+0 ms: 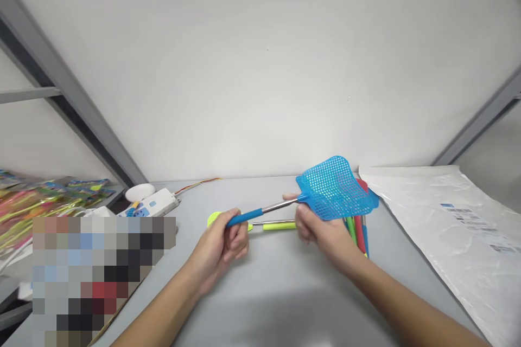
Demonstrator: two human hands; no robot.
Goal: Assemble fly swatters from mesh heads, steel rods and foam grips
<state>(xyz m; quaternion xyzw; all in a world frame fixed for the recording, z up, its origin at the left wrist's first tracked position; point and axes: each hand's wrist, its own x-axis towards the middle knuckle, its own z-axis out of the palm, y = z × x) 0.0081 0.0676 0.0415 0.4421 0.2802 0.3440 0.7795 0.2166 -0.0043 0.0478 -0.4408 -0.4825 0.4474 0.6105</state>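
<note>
A blue fly swatter (336, 187) is held above the table, its mesh head up and to the right. My left hand (226, 241) is closed round its blue handle. With its fingers at the metal rod just below the head, my right hand (321, 230) grips the same swatter. Beneath them a yellow-green fly swatter (279, 225) lies on the table, its head partly hidden by my left hand. Behind my right hand are more swatters with green, red (359, 234) and blue handles, mostly covered by the blue mesh and my hand.
On the right, a white plastic mailing bag (448, 227) with a printed label lies on the grey table (285, 303). A white power strip (157, 203), a round white object (140, 192) and thin wires sit at the back left. Colourful packets (52, 195) fill the far left, beside a blurred-out patch.
</note>
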